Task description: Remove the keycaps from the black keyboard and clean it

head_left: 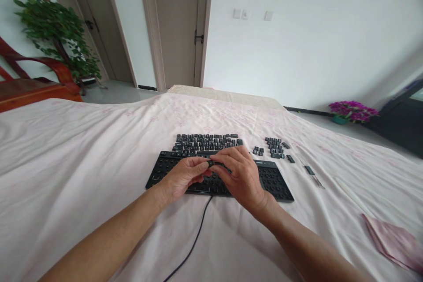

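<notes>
A black keyboard point(277, 183) lies on the cloth, most of its keycaps off and a few on along its top left row. Over its middle, my left hand point(185, 175) pinches a small black keycap point(210, 164) between thumb and forefinger. Facing it, my right hand point(243, 177) has its thumb and forefinger closed on the other side of the same keycap. Behind the keyboard sit rows of loose keycaps point(208, 142). A smaller group of keycaps point(273, 143) lies at the back right. My hands hide the keyboard's centre.
A keycap puller point(312, 173) with wire loops lies right of the keyboard. Farther right is a folded pink cloth point(393, 240). The keyboard's cable point(194, 243) runs toward me across the wrinkled pale pink tablecloth point(99, 163). A wooden chair point(39, 77) stands at the left.
</notes>
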`<state>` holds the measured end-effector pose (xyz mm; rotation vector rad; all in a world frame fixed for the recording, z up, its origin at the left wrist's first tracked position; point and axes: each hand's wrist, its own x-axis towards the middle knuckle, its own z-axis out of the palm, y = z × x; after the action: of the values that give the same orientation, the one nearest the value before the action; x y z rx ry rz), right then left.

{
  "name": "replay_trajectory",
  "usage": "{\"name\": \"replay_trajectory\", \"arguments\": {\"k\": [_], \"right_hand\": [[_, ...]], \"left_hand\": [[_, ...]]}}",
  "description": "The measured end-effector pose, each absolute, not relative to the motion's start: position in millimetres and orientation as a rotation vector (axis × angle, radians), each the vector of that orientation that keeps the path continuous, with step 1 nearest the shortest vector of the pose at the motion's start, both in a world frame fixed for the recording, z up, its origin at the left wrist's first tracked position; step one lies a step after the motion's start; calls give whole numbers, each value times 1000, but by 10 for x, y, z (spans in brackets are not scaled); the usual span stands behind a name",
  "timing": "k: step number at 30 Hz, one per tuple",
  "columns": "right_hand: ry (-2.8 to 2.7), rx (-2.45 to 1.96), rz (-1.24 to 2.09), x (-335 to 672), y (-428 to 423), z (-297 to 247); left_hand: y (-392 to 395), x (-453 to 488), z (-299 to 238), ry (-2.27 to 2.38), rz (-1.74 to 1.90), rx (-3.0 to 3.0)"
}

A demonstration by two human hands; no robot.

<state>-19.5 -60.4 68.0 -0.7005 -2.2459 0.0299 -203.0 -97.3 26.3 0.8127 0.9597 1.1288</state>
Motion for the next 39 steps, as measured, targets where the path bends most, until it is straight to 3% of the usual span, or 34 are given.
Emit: {"name": "replay_trajectory", "arguments": {"k": [27, 30, 36, 39], "right_hand": [[-2289, -694, 59, -189, -620, 679], [-2184, -776, 355, -187, -601, 635], [-1154, -920, 1750, -92, -547, 601], [-660, -885, 2174, -15, -569, 636]], "left_hand": [[-997, -1994, 250, 1032, 1127, 899], [-1014, -1985, 260, 1045, 1105, 935], [-943, -2157, 350, 1233, 1227, 1108], [-827, -2378, 328, 1479, 1318, 1200]]}}
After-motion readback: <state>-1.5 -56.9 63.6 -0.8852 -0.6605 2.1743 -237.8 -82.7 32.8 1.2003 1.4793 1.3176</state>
